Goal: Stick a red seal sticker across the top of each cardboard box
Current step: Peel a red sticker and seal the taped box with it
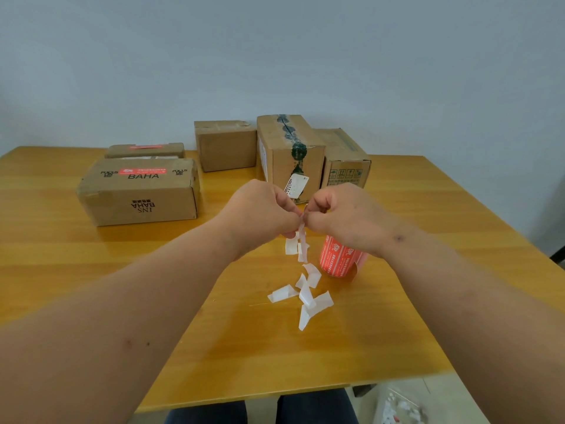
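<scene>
- Five cardboard boxes on the surface (397, 301), all closed, contents not visible. Two on the left are sealed: BAHA box (137, 191) and the flat box (145, 150) behind it each carry a red sticker on top.
- Three unsealed at the back: plain box (224, 145), tall taped box (290, 148), printed box (345, 160).
- Sticker roll (339, 258) stands near the middle, just beside the right wrist.
- Backing strip (302, 240) hangs from the fingers; torn white scraps (308, 296) lie below.
- Left hand (260, 212) and right hand (342, 212) both pinch the strip's top end, fingertips touching. Looks like peeling the next sticker; the sticker itself is too small to tell.
- Next: free it flat, then lay it across an unsealed box's top seam.
</scene>
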Action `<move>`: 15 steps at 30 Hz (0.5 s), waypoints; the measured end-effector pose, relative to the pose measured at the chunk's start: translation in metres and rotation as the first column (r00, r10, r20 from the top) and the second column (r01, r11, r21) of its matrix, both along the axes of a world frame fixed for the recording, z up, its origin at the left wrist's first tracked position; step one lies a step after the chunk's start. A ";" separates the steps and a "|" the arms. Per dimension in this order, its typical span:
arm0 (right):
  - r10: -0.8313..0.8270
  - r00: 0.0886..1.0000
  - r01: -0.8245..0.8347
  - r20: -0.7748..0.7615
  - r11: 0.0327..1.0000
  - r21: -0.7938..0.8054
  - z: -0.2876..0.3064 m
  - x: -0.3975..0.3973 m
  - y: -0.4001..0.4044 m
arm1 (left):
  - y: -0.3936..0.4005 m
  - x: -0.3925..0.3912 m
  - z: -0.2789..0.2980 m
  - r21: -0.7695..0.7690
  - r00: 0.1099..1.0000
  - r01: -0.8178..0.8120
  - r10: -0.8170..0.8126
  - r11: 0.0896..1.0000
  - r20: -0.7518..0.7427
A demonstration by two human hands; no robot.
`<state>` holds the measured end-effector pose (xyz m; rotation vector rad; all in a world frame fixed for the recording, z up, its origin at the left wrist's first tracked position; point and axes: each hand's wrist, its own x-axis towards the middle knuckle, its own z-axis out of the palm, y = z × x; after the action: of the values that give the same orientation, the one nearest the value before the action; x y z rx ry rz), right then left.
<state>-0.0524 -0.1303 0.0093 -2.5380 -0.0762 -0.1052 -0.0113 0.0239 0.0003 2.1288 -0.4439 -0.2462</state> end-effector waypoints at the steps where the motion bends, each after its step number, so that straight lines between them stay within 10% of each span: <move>1: 0.001 1.000 -0.001 0.001 1.000 0.007 0.000 0.000 0.000 | 0.000 0.000 0.000 -0.015 1.000 -0.008 0.008 1.000 -0.020; 15: -0.040 0.999 0.041 0.007 0.998 -0.058 -0.001 0.001 -0.002 | 0.001 0.007 -0.001 -0.148 0.925 -0.152 0.088 0.977 -0.368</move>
<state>-0.0511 -0.1327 0.0080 -2.5978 -0.0306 -0.1279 -0.0046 0.0253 -0.0009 1.8777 -0.1127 -0.4991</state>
